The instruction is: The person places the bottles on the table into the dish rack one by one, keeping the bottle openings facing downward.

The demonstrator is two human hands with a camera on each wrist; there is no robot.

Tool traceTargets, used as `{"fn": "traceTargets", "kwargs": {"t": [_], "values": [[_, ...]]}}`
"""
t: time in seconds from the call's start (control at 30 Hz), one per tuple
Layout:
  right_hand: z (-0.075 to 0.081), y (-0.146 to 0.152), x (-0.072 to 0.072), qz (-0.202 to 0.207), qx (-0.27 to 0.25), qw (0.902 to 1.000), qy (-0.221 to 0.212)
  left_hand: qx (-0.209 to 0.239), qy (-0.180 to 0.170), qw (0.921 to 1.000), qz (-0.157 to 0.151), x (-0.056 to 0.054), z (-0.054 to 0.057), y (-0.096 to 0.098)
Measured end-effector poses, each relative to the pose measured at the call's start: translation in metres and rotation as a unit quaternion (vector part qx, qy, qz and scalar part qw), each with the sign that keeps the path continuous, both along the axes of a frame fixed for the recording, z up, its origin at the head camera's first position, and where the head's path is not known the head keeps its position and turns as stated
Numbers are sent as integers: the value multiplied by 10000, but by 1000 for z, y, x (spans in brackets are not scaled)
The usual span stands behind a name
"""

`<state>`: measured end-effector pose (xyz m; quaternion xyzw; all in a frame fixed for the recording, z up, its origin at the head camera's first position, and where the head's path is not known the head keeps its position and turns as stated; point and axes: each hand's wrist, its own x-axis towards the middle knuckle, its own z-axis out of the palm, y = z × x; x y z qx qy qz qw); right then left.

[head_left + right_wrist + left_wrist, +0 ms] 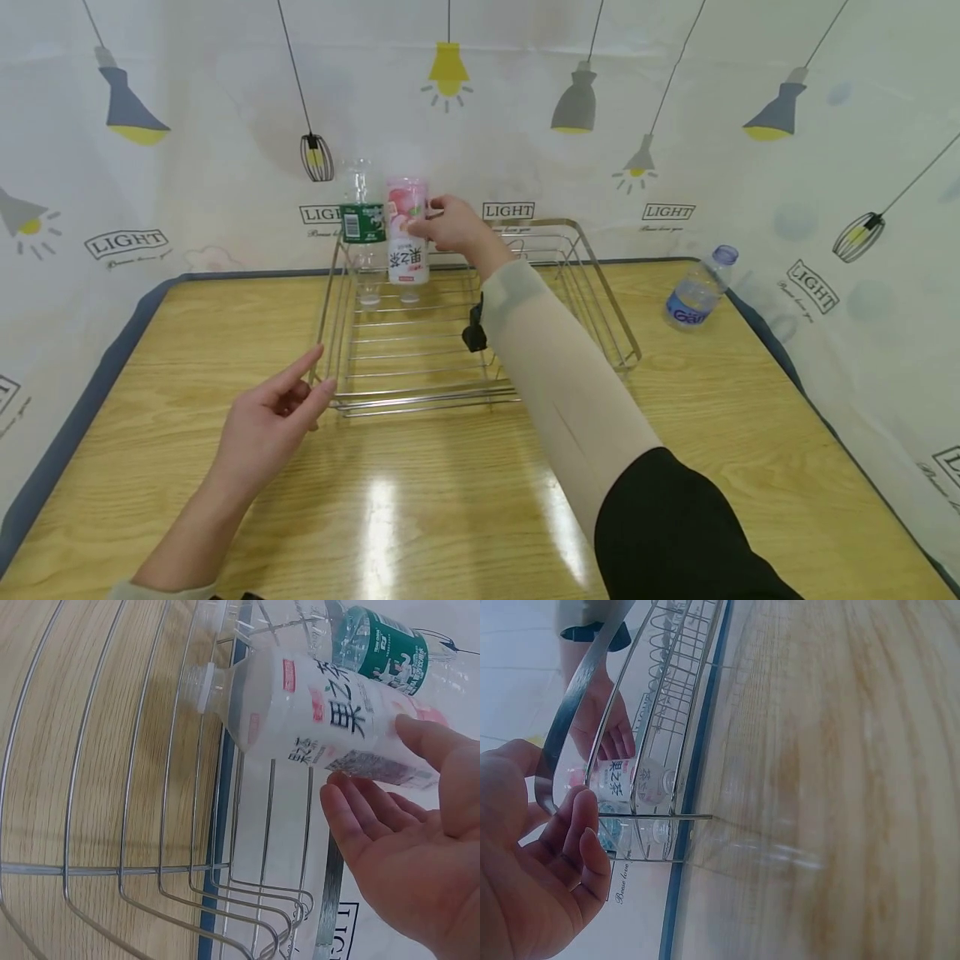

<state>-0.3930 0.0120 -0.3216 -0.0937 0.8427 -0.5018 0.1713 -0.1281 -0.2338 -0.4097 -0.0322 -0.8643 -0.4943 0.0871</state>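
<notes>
Upside down in the wire dish rack (420,408), toward its back left, stands a pink and white drink bottle (407,250). My right hand (456,227) holds it near its raised base, thumb on the label side and fingers along the other side in the right wrist view (405,825). Beside it a clear bottle with a green label (363,223) is also inverted, its cap down among the wires. At the rack's front left corner, my left hand (266,421) grips the metal rim between thumb and fingers, as the left wrist view shows (547,855).
A small clear bottle with a blue label (693,292) stands on the wooden table (420,500), right of the rack. Behind the table hangs a white cloth (510,150) printed with lamps. A black clip-like piece (475,333) shows by the right forearm.
</notes>
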Motion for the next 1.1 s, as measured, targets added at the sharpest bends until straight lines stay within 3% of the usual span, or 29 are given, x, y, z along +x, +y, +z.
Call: {"fn": "traceTargets", "kwargs": {"t": [0.2,1.1], "values": [[1,1,1,193,119,9997,64,-52,-116,9999,20,0,1,0],[-7,2,-1,113,271,9995,-142,-40,-254,9997,49,1,2,1]]}}
